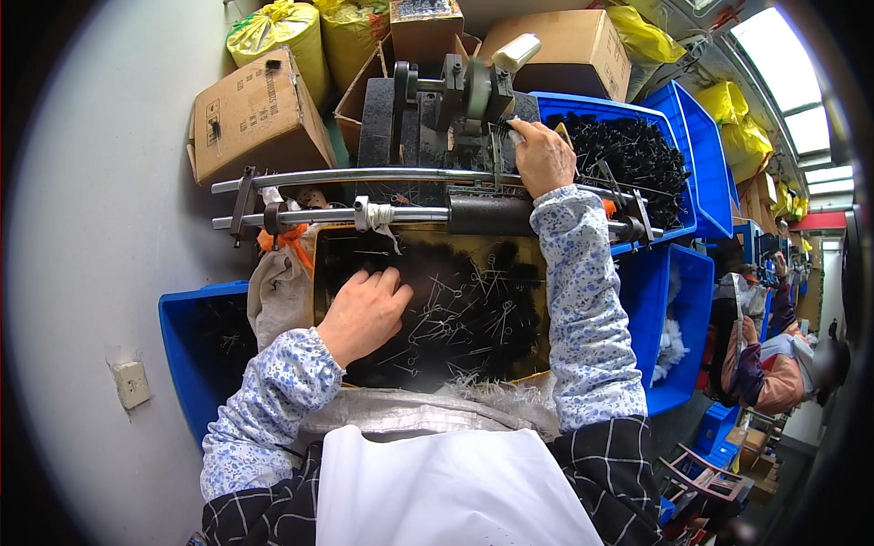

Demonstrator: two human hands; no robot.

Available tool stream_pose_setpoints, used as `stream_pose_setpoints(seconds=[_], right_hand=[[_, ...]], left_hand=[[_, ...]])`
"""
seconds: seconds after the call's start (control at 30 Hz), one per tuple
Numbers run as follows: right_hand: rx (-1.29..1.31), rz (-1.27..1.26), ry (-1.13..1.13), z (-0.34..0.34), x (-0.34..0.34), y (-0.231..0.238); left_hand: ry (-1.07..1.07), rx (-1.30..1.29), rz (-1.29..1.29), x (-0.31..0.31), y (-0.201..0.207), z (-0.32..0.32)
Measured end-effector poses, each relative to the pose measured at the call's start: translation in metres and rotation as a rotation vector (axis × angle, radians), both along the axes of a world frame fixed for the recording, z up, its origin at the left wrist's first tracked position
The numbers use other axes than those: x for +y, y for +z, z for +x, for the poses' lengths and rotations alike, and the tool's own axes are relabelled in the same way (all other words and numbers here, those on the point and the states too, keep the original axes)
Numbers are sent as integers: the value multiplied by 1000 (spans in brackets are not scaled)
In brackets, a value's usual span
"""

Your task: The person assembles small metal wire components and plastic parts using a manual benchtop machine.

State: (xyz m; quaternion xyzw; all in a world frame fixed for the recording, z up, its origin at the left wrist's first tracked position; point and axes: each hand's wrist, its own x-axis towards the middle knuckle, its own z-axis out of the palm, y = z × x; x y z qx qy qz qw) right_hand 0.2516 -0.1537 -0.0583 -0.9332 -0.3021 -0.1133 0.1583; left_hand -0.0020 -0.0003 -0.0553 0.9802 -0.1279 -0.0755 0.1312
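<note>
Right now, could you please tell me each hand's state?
Left hand: curled over the tray; whether holding anything, unclear.
Right hand: closed, apparently on a black brush.

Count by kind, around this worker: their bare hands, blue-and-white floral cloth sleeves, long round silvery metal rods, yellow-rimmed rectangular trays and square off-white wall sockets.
Bare hands, left hand and right hand: 2
Floral cloth sleeves: 2
Silvery metal rods: 2
Yellow-rimmed tray: 1
Off-white wall socket: 1
Total: 8
</note>
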Motion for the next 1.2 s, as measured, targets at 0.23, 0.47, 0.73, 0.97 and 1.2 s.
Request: stream_pose_setpoints(seconds=[0.23,0.47,0.73,0.97,1.2], right_hand=[[5,-28,72,11,2,-2],[-131,-139,65,9,-7,2],[49,-102,-138,-2,-18,-8],[-33,-87,-70,-22,24,-10],[2,-186,-56,-28,21,1]], left_hand=[[104,-219,-315,9,22,-5],[219,-286,-518,16,50,-4],[300,-418,-536,37,71,-13],[354,-428,-579,35,73,-13],[353,-441,-492,34,74,-15]])
